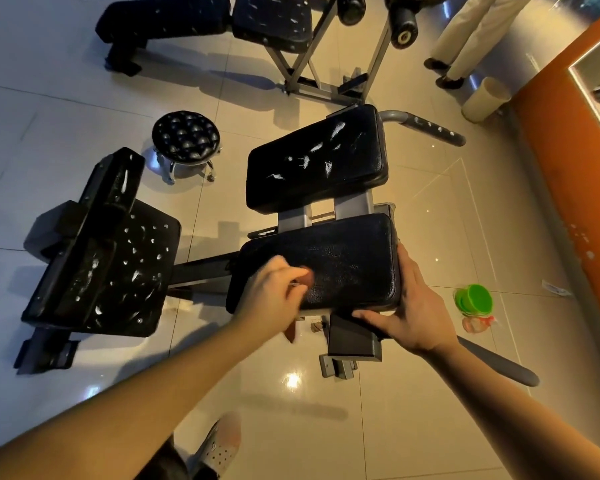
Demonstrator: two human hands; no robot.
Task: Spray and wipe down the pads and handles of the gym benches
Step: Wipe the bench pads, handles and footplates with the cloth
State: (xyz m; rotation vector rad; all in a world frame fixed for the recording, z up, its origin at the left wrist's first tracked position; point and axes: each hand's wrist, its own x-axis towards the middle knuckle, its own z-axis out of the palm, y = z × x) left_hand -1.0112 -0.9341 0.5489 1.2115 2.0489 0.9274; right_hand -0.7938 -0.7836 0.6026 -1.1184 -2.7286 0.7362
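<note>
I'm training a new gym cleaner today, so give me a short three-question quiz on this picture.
1. True or false: the far pad bears white streaks.
2. What does the right hand hold? A: a corner of the near pad. B: the round stool. C: the bin.
3. Fill in: the left hand rubs a reddish ___ on the near pad.
Key: 1 true; 2 A; 3 cloth.
</note>
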